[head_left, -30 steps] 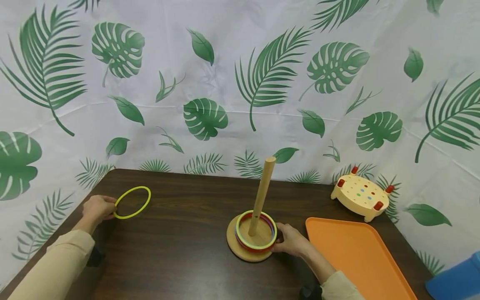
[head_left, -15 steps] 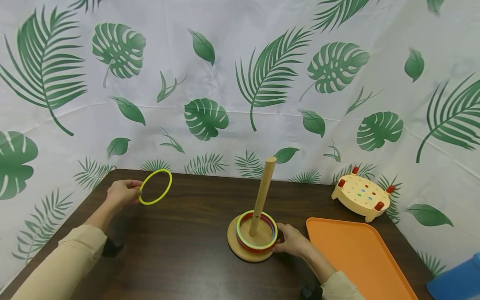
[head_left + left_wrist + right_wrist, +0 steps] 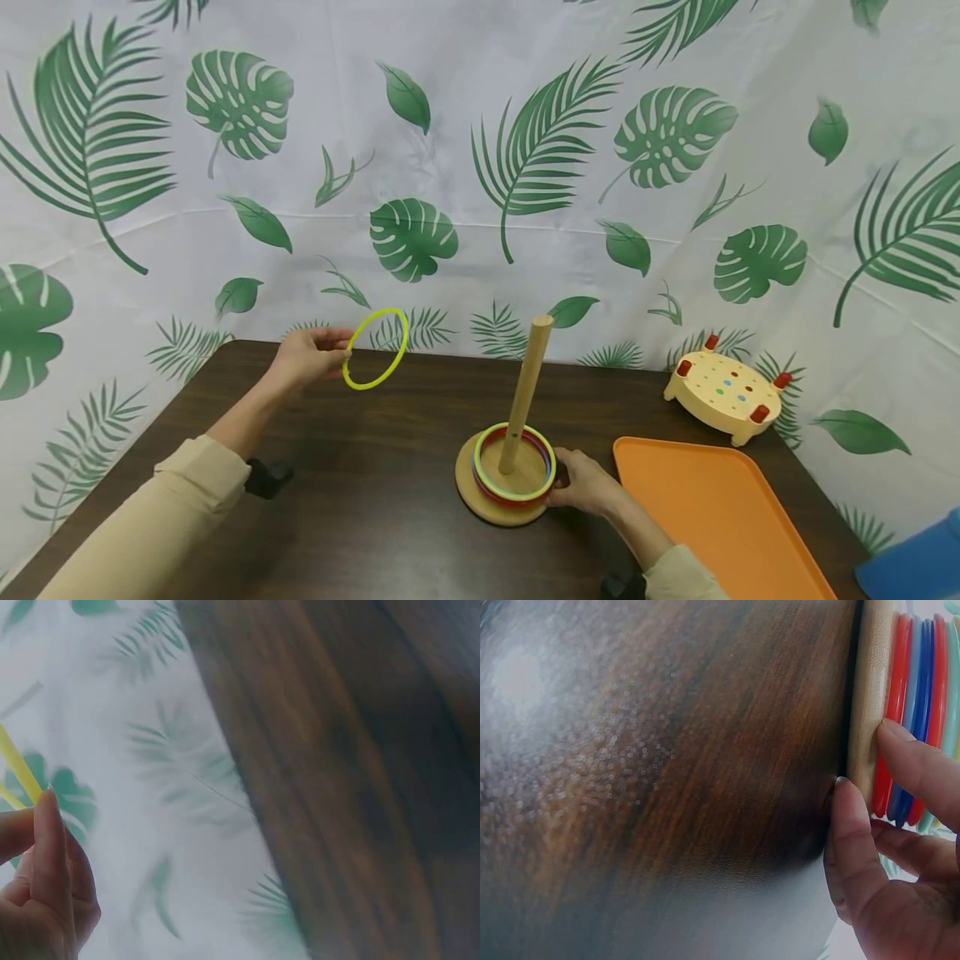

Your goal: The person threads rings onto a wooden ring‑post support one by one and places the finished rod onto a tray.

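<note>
In the head view my left hand (image 3: 309, 358) pinches a thin yellow ring (image 3: 364, 387) at its left side. The ring hangs tilted above the table's far part, left of the wooden peg (image 3: 527, 383). Thumb and fingertips meet on the yellow ring (image 3: 22, 766) in the left wrist view. The peg stands upright on a round wooden base (image 3: 463, 482), with several stacked rings (image 3: 514, 497) around its foot. My right hand (image 3: 587, 483) grips the base's right edge. In the right wrist view its thumb and fingers hold the base (image 3: 870, 697) beside red, blue and pale green rings.
An orange tray (image 3: 705, 500) lies to the right on the dark wooden table (image 3: 360, 517). Behind it sits a cream pegged toy (image 3: 723, 392) with red-tipped legs upward. A blue object (image 3: 911, 558) is at the right edge. Leaf-print cloth (image 3: 450, 167) hangs behind.
My left hand has lifted the yellow ring and carried it rightward and up toward the peg, the ring tilting more upright. The right hand stays on the base.
</note>
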Tool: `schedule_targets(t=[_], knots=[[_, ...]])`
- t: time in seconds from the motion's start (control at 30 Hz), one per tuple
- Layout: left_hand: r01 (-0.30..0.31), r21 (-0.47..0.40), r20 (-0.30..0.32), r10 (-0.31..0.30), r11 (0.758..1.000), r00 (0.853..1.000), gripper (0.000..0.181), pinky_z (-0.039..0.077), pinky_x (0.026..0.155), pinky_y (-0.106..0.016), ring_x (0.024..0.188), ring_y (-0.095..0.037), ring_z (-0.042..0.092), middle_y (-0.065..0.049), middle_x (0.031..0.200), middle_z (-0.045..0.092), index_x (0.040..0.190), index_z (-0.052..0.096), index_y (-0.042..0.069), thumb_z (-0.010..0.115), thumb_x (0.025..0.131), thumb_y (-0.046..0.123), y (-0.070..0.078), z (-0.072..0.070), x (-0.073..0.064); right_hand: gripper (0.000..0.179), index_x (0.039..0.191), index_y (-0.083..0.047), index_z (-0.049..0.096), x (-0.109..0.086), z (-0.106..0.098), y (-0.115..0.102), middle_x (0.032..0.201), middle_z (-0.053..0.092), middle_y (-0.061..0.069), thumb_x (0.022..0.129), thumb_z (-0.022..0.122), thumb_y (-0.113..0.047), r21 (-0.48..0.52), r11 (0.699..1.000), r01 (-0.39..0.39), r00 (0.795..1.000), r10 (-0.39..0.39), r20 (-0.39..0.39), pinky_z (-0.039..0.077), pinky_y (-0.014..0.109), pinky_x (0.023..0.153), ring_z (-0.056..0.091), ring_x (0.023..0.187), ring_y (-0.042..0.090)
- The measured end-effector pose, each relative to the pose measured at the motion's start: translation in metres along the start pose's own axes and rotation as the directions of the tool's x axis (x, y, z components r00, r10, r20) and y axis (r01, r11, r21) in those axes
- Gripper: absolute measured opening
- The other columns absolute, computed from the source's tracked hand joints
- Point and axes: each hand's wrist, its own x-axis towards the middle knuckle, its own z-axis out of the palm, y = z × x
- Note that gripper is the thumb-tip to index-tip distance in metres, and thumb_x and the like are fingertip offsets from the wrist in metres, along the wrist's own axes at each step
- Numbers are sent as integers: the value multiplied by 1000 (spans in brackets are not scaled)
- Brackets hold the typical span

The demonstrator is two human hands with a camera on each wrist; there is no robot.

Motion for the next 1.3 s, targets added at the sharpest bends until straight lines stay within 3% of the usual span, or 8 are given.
schedule_targets(t=[0.4,0.63,1.0,1.3], knots=[[-170,-123,57,178,978,982,32,58,74,-33,89,-17,61,-18,108,61,121,59,-2,62,90,6,65,46,-4,58,116,14,53,-1,0,0,87,62,6,68,80,-2,-28,999,17,1000,-17,-10,45,20,62,55,75,18],[-207,-173,109,227,963,968,31,58,72,-35,92,-23,62,-17,110,62,120,59,-1,61,89,3,96,70,-8,56,114,13,54,-2,1,2,85,61,5,68,80,-3,-23,999,32,999,-32,-13,44,20,61,54,74,17],[-236,-196,156,268,952,951,30,58,74,-39,95,-24,64,-15,107,64,119,62,2,61,89,3,116,96,-7,57,116,13,53,-2,1,2,83,59,4,69,80,-3,-21,1000,18,1000,-19,-10,44,20,60,53,73,16],[-237,-195,190,273,952,943,28,58,70,-35,97,-26,63,-15,107,63,117,63,1,61,89,1,120,114,-3,56,117,12,53,0,0,1,81,57,2,70,80,-3,-22,1000,-17,1000,17,-4,44,21,59,51,73,16]])
